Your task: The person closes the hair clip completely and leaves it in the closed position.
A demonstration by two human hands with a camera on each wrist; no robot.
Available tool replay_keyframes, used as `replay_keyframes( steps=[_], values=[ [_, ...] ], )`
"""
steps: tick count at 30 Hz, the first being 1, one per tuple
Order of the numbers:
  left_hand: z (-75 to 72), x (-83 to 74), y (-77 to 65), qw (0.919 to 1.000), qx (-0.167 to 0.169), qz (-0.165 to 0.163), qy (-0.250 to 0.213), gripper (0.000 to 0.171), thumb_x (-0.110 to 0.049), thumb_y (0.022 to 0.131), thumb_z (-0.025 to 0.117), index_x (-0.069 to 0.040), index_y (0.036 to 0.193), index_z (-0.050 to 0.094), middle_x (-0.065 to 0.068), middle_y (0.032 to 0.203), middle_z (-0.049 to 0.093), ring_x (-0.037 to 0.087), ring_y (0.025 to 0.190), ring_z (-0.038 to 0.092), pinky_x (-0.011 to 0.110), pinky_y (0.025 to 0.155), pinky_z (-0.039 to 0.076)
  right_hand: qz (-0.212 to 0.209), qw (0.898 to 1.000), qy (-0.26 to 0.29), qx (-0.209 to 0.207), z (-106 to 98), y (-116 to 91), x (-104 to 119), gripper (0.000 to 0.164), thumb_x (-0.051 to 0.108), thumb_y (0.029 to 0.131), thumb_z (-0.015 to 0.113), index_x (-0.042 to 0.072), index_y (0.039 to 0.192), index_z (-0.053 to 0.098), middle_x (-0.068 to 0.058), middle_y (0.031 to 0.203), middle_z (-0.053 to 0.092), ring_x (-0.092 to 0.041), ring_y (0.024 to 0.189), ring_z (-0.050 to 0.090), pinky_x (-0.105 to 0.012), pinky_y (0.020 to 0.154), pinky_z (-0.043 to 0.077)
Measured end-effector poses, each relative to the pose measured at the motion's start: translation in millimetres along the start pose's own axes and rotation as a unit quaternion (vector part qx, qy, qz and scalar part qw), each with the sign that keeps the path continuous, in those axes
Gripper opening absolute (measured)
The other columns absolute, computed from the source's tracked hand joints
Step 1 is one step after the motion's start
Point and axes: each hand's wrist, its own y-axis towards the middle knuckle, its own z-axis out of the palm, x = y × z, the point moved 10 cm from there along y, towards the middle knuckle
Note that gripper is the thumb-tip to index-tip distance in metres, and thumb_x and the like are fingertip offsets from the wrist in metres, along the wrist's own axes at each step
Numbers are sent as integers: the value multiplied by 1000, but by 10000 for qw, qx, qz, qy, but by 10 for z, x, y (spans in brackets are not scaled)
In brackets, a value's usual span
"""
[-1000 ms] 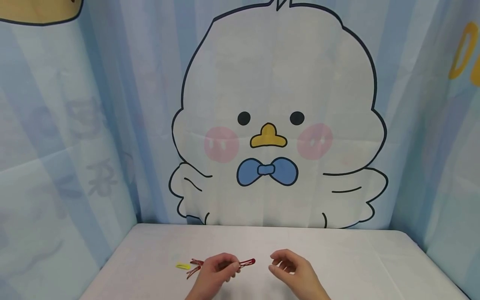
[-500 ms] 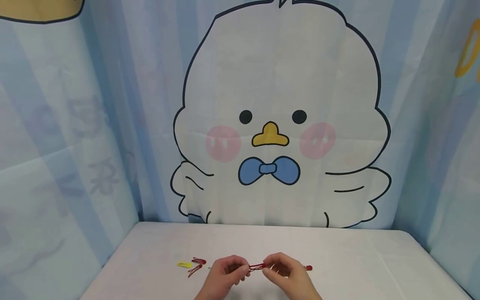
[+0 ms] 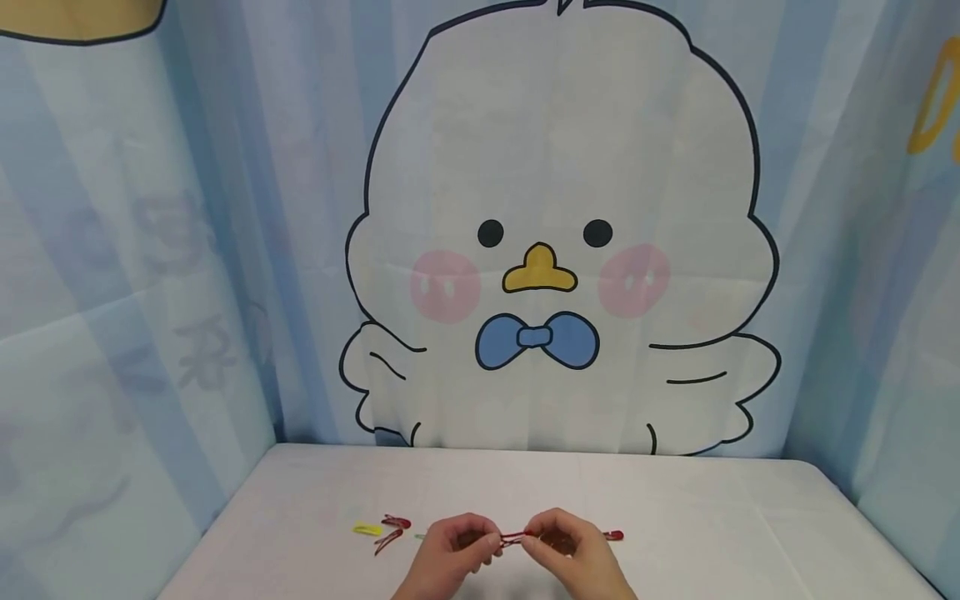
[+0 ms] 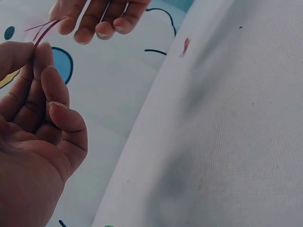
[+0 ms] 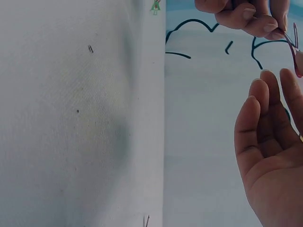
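My left hand [image 3: 453, 550] pinches one end of a red snap hair clip [image 3: 512, 539] between thumb and index finger. At the clip's other end, the thumb and fingertips of my right hand [image 3: 573, 546] pinch it too. Its thin strips stand apart from each other in the left wrist view, where the hair clip [image 4: 46, 31] spans the two hands. Fingertips hide both ends. Held above the white table, it lies roughly level in the head view.
Left of the hands lie a yellow hair clip [image 3: 367, 529] and two red hair clips, one upper [image 3: 397, 522] and one lower [image 3: 388, 542]. Another red clip [image 3: 615, 536] pokes out behind the right hand. The white table [image 3: 720, 517] meets a printed curtain [image 3: 300, 250] behind.
The right hand, apart from the clip a second ago, has moved left and taken hold of its free end. The left hand has shifted slightly right with the clip.
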Motion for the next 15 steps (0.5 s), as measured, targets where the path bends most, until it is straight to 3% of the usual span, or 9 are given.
replay_keyframes(
  steps=[9,15],
  values=[
    [22,17,-1,9999,-41,-78,-60,28,-20,98,66,6,109,68,4,89,69,16,77,57,30,71,46,-43,9998,64,-187,-16,0,6,18,16,91,76,0,94,68,-5,87,66,-18,78,61,-27,69,49],
    [39,-20,-3,9998,-157,87,5,29,-21,97,69,5,110,68,4,92,70,18,81,60,32,73,48,12,9994,105,-336,-40,-3,-14,19,17,91,77,0,93,68,-5,86,66,-17,75,60,-27,67,49]
  ],
)
